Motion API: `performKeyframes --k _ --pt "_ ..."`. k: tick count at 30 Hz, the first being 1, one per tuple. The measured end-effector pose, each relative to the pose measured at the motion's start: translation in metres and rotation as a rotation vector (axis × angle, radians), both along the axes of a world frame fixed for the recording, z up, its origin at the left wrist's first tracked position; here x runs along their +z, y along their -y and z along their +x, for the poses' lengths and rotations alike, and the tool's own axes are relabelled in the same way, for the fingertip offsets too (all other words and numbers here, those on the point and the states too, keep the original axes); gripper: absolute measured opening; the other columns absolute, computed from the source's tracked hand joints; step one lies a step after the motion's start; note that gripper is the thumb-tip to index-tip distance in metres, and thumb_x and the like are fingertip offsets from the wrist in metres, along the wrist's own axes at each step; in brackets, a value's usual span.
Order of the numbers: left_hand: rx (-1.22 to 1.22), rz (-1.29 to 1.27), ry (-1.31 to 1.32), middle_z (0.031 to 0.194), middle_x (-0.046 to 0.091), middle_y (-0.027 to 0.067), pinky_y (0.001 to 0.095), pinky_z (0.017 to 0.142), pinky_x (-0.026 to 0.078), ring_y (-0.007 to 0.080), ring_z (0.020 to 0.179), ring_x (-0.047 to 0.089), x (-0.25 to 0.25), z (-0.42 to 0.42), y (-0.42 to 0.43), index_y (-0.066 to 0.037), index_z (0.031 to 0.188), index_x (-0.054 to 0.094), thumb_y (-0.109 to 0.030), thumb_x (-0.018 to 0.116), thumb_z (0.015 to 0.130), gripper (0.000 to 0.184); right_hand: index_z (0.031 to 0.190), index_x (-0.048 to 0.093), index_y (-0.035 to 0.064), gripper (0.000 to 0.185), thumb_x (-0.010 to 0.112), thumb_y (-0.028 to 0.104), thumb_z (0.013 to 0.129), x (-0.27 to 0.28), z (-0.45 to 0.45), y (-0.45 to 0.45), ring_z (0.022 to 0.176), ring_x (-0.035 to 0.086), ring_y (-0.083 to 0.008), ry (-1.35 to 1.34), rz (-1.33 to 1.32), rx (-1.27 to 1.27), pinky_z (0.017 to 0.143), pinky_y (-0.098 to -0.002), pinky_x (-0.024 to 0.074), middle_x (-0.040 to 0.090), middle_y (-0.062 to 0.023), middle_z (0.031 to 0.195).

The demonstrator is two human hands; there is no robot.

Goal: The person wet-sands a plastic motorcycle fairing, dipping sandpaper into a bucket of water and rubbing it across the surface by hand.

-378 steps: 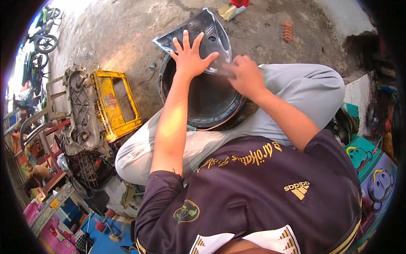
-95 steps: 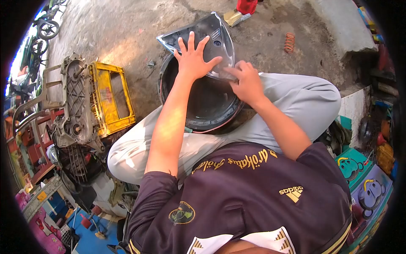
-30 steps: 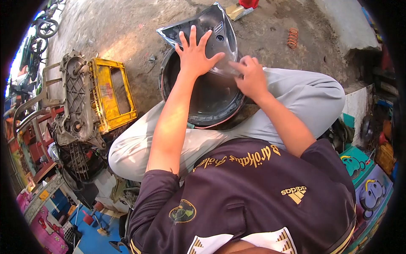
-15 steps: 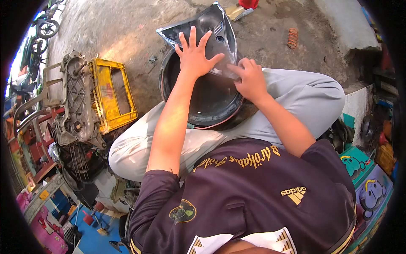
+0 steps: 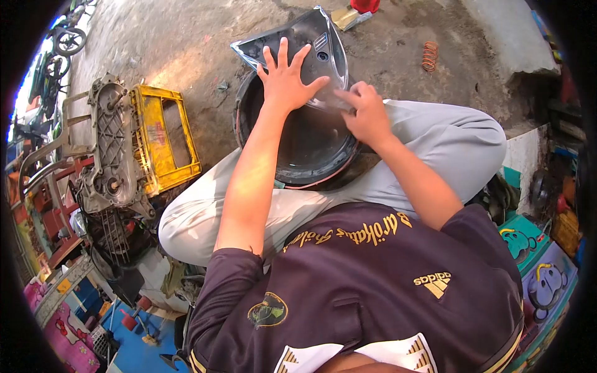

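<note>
A dark plastic panel [image 5: 305, 34], like a motorcycle body panel with shiny edges, a small hole and slots, rests tilted over the far rim of a black round basin [image 5: 292, 174]. My left hand [image 5: 287, 84] lies flat on the panel, fingers spread. At the panel's near right edge is my right hand [image 5: 368, 115], its fingers curled and the index finger reaching onto the surface. That fingertip is slightly blurred, and whatever lies under the fingers is hidden. The basin stands between my crossed legs and looks to have some liquid in it.
To the left stand a yellow plastic crate [image 5: 158, 180] and a metal engine casing [image 5: 115, 124]. An orange coil spring [image 5: 430, 56] lies on the concrete floor at upper right. A red object [image 5: 365, 5] sits beyond the panel. Colourful boxes [image 5: 547, 280] are at my right.
My right hand has shifted slightly at the panel's edge, its fingers a little farther up. The left hand stays flat on the panel, which has hardly moved.
</note>
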State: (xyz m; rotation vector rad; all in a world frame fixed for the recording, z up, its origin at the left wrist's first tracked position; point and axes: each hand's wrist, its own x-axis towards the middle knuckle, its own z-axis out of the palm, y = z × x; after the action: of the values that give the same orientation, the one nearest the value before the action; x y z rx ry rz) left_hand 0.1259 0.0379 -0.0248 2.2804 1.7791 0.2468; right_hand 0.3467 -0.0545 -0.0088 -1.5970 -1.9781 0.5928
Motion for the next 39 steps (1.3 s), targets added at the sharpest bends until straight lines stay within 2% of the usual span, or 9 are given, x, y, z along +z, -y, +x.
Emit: performKeyframes --k 4,14,18,22,26,30,34,37,39 --pt "0.005 0.002 -0.014 0.183 0.012 0.0141 0.0802 0.123 0.017 0.0550 0.165 0.007 0.000 0.000 0.000 -0.039 0.168 0.039 -0.084 0.070 0.085 0.099 0.123 0.082 0.0250 0.046 0.089 0.015 0.078 -0.011 0.006 -0.013 0.101 0.064 -0.0299 -0.004 0.027 -0.149 0.086 -0.0456 0.0516 0.063 -0.0055 0.102" --pt "0.013 -0.020 0.005 0.183 0.015 0.0142 0.0796 0.124 0.017 0.0556 0.164 0.008 0.002 0.000 -0.001 -0.038 0.167 0.041 -0.084 0.069 0.085 0.099 0.120 0.083 0.0250 0.044 0.088 0.012 0.079 -0.011 0.005 -0.010 0.096 0.064 -0.0309 -0.059 0.021 -0.133 0.084 -0.0455 0.0529 0.063 -0.0068 0.101" --pt "0.019 -0.031 0.000 0.183 0.015 0.0135 0.0794 0.124 0.016 0.0558 0.164 0.008 0.004 0.002 -0.003 -0.038 0.167 0.041 -0.083 0.070 0.084 0.098 0.120 0.084 0.0235 0.042 0.088 0.013 0.080 0.002 0.001 0.001 0.095 0.063 -0.0316 -0.050 0.072 0.029 0.083 -0.0449 0.0532 0.063 -0.0078 0.100" --pt "0.021 -0.021 0.011 0.183 0.015 0.0138 0.0794 0.124 0.016 0.0556 0.164 0.008 0.002 0.000 -0.001 -0.037 0.167 0.041 -0.083 0.069 0.084 0.099 0.119 0.083 0.0246 0.042 0.087 0.011 0.079 -0.009 0.006 -0.013 0.096 0.063 -0.0315 -0.061 0.066 -0.154 0.084 -0.0445 0.0532 0.063 -0.0078 0.100" --pt "0.014 -0.021 -0.004 0.183 0.015 0.0147 0.0802 0.123 0.017 0.0563 0.164 0.009 0.002 0.002 -0.005 -0.038 0.168 0.040 -0.084 0.069 0.085 0.099 0.120 0.084 0.0233 0.040 0.086 0.013 0.081 0.001 -0.001 0.000 0.097 0.063 -0.0326 -0.105 0.040 0.012 0.084 -0.0450 0.0530 0.063 -0.0088 0.100" --pt "0.011 0.003 -0.006 0.182 0.014 0.0156 0.0812 0.122 0.018 0.0572 0.163 0.010 -0.001 0.001 -0.003 -0.038 0.168 0.039 -0.085 0.068 0.085 0.099 0.120 0.083 0.0234 0.041 0.087 0.013 0.080 -0.008 0.005 -0.011 0.098 0.063 -0.0327 -0.055 0.013 -0.140 0.087 -0.0443 0.0532 0.063 -0.0085 0.099" --pt "0.006 -0.010 -0.020 0.182 0.014 0.0154 0.0814 0.122 0.018 0.0570 0.164 0.009 0.001 0.001 -0.004 -0.038 0.168 0.039 -0.086 0.068 0.085 0.099 0.122 0.083 0.0251 0.045 0.088 0.013 0.079 0.003 0.005 0.002 0.095 0.063 -0.0322 -0.024 0.065 0.045 0.086 -0.0450 0.0529 0.062 -0.0082 0.098" --pt "0.009 -0.006 -0.007 0.182 0.014 0.0151 0.0813 0.122 0.019 0.0568 0.164 0.009 0.000 0.000 -0.003 -0.039 0.168 0.039 -0.086 0.067 0.086 0.099 0.123 0.082 0.0261 0.049 0.088 0.012 0.077 -0.009 0.010 -0.016 0.096 0.063 -0.0316 -0.019 0.047 -0.146 0.086 -0.0452 0.0530 0.062 -0.0074 0.098" --pt "0.013 -0.021 -0.010 0.182 0.014 0.0150 0.0811 0.122 0.019 0.0566 0.164 0.009 0.001 0.001 -0.004 -0.039 0.168 0.039 -0.086 0.068 0.085 0.099 0.123 0.082 0.0258 0.048 0.088 0.012 0.077 -0.006 0.006 -0.007 0.096 0.063 -0.0316 -0.027 0.050 -0.071 0.085 -0.0452 0.0531 0.062 -0.0074 0.098"
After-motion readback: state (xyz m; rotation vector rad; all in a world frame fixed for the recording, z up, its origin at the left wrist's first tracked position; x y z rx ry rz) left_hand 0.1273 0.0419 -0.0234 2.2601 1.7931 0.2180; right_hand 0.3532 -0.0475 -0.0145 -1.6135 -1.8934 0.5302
